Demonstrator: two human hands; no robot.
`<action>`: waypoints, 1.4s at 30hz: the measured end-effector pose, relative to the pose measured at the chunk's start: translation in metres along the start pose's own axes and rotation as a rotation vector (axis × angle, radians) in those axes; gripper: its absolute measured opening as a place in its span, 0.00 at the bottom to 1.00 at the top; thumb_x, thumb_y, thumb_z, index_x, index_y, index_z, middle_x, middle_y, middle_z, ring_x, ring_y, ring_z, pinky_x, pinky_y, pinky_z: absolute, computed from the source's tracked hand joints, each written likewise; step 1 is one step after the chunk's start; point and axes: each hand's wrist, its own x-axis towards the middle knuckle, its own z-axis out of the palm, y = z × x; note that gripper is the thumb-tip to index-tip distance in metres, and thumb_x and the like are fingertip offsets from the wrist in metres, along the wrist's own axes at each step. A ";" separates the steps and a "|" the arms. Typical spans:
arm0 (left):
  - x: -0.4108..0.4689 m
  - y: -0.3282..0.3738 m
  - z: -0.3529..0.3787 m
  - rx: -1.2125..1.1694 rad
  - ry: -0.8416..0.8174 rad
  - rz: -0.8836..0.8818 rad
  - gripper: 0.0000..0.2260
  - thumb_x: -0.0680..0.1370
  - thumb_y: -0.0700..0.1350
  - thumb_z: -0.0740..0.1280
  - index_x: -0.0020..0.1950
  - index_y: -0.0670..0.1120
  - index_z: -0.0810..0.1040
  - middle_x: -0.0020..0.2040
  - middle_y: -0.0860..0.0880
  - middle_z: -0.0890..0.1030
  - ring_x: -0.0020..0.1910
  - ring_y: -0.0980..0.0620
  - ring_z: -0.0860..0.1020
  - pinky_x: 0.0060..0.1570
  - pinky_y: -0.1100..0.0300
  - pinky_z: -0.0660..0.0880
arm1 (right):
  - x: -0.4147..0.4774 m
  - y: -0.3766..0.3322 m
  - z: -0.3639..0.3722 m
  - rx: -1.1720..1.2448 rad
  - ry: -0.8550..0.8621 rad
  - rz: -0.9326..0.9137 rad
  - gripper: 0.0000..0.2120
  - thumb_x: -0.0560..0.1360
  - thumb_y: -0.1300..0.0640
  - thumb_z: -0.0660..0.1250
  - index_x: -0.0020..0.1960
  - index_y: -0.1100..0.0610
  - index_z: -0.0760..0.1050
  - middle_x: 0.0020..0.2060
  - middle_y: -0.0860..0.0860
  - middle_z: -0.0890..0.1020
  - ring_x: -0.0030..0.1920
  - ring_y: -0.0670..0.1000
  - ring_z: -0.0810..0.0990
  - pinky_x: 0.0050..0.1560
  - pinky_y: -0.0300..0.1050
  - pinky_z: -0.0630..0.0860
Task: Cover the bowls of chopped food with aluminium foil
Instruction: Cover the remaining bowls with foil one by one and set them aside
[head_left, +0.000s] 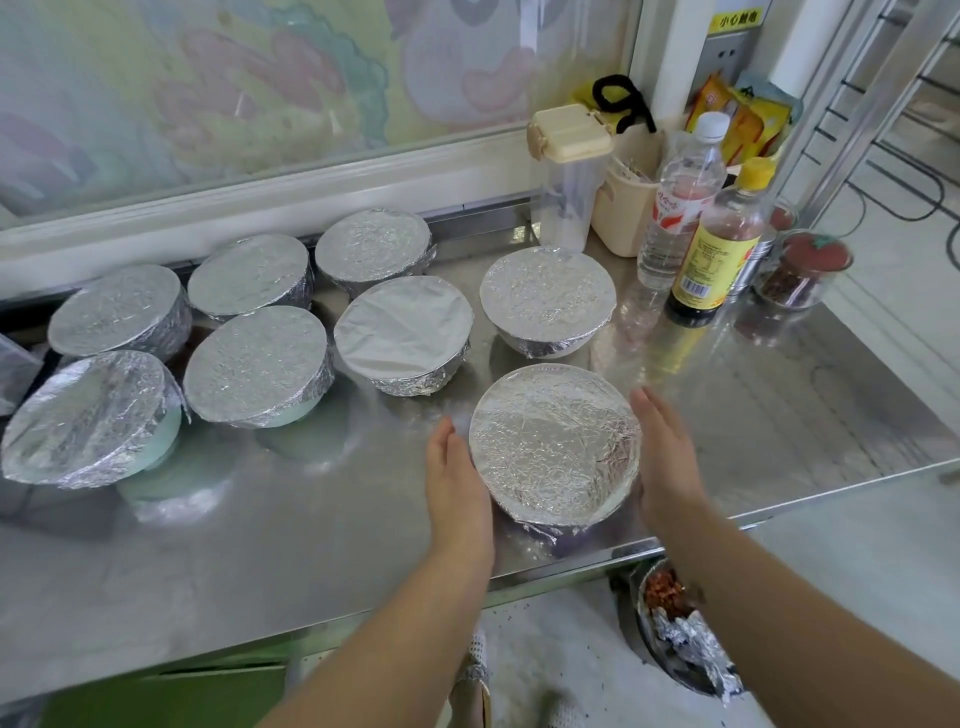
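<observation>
A round bowl wrapped over its top in crinkled aluminium foil (556, 447) sits near the front edge of the shiny stainless-steel tabletop (311, 519), towards the right. The left hand (457, 483) and right hand (665, 462) flank it, palms turned inward and fingers straight and together. Each lies right against the foil's side, though whether they press it cannot be told. Neither hand grips anything.

Seven more foil-covered bowls stand farther back and to the left. One (548, 296) is directly beyond the near bowl, and one with smoother foil (402, 332) is just left of that. The far-left one (85, 415) shows a pale green wall under its foil.

At the far right stand a clear plastic water bottle with a red label (680, 208), a yellow-capped bottle of dark liquid (722, 244) and a clear tall container with a cream lid (569, 176). Below the tabletop's near edge, a metal bowl of red chopped food with crumpled foil (675, 623) is partly in view.
</observation>
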 end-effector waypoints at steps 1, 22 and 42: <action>-0.007 -0.009 0.000 -0.020 0.058 -0.037 0.14 0.83 0.51 0.58 0.68 0.56 0.73 0.62 0.57 0.76 0.59 0.55 0.74 0.60 0.58 0.68 | 0.005 -0.010 0.000 -0.079 -0.039 -0.065 0.26 0.81 0.42 0.65 0.76 0.48 0.69 0.69 0.43 0.74 0.69 0.47 0.71 0.71 0.49 0.66; -0.056 0.018 0.029 -0.759 -0.131 -0.540 0.17 0.82 0.55 0.59 0.51 0.46 0.83 0.39 0.43 0.86 0.34 0.40 0.85 0.32 0.43 0.82 | 0.022 -0.003 0.013 -0.198 -0.100 -0.084 0.17 0.84 0.58 0.58 0.53 0.41 0.82 0.48 0.46 0.87 0.52 0.53 0.85 0.60 0.62 0.80; 0.027 0.008 0.022 0.200 -0.135 0.188 0.13 0.85 0.46 0.57 0.65 0.54 0.76 0.62 0.53 0.80 0.60 0.56 0.79 0.63 0.56 0.75 | -0.037 0.011 0.055 0.321 0.454 0.106 0.16 0.84 0.51 0.57 0.65 0.53 0.78 0.55 0.49 0.82 0.56 0.52 0.80 0.58 0.49 0.77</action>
